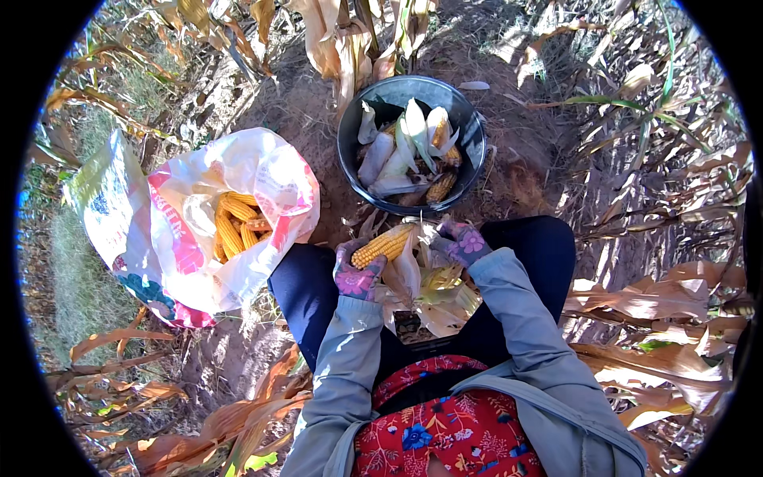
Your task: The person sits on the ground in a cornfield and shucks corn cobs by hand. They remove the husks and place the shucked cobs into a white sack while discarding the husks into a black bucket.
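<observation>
My left hand (357,273), in a flower-printed glove, grips a yellow corn cob (384,245) near its lower end. The kernels are bare, while pale husk leaves (404,271) hang from the cob's right side. My right hand (462,243), gloved alike, is closed on the husk at the cob's upper right end. Loose husks (444,304) lie between my knees below the hands. Just beyond them stands a dark bucket (411,206) with several ears, some in husk. On the left, an open woven plastic sack (238,161) contains several husked cobs (233,223).
Dry corn stalks (354,53) rise behind the bucket. Dry corn leaves (656,298) cover the ground at right, and more leaves (238,417) lie at lower left. My bent legs (310,292) flank the husks. Bare soil (298,113) shows between sack and bucket.
</observation>
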Demonstrator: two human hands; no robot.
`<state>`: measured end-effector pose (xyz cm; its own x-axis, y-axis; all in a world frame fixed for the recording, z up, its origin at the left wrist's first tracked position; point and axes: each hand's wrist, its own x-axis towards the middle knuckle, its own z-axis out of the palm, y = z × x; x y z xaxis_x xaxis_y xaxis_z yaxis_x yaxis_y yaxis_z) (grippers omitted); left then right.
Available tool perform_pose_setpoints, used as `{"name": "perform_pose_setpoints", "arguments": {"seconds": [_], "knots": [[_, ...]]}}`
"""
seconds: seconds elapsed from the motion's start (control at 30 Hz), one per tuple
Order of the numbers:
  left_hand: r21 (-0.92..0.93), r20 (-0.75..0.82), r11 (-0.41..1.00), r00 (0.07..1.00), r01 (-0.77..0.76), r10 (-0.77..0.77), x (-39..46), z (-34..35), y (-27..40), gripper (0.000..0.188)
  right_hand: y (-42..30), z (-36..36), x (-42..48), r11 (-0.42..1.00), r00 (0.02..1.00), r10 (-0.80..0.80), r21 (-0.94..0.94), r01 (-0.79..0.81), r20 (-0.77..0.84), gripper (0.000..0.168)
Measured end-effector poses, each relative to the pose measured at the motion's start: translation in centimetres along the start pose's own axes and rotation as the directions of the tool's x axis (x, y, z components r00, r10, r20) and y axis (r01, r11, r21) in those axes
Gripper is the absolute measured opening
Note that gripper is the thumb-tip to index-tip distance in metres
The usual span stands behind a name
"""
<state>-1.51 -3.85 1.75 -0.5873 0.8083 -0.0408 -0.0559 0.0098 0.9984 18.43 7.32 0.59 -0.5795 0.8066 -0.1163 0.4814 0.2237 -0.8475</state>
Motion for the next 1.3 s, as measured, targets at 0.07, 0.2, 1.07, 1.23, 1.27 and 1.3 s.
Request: {"name": "perform_pose_setpoints", "arguments": {"seconds": [0.07, 0.2, 1.07, 1.23, 1.27, 1.3], "knots": [[0.032, 0.061, 0.996, 0.995, -0.078, 0.076, -0.4, -0.3, 0.8, 0.049, 0.5, 1.8, -0.7, 0.946, 0.976, -0.092, -0.288, 0.148, 0.197, 0.033], [-0.101, 0.081, 0.994, 0.996, -0.037, 0.046, -1.2, -1.0, 1.2, 0.046, -2.4, 2.6, -0.9, 0.973, 0.817, 0.165, 0.046, -0.227, 0.553, 0.038], [-0.316, -0.064, 0.924, 0.977, -0.213, 0.203, -1.5, -4.2, 2.2, 0.043, 1.9, 1.6, 1.1, 0.935, 0.970, 0.195, -0.271, -0.228, -0.143, 0.032], [-0.162, -0.027, 0.950, 0.964, -0.267, 0.266, -2.6, -2.8, 2.8, 0.045, -1.1, 2.6, 0.6, 0.889, 0.966, 0.253, 0.404, -0.213, -0.048, 0.031], [-0.138, -0.004, 0.955, 0.964, -0.264, 0.266, -3.0, -2.6, 2.7, 0.044, -2.0, 3.2, 0.5, 0.771, 0.958, 0.287, 0.590, -0.239, 0.014, 0.031], [-0.115, 0.025, 0.958, 0.963, -0.262, 0.267, -3.1, -2.3, 2.7, 0.044, -2.6, 3.4, 0.4, 0.644, 0.940, 0.324, 0.703, -0.302, 0.107, 0.031]]}}
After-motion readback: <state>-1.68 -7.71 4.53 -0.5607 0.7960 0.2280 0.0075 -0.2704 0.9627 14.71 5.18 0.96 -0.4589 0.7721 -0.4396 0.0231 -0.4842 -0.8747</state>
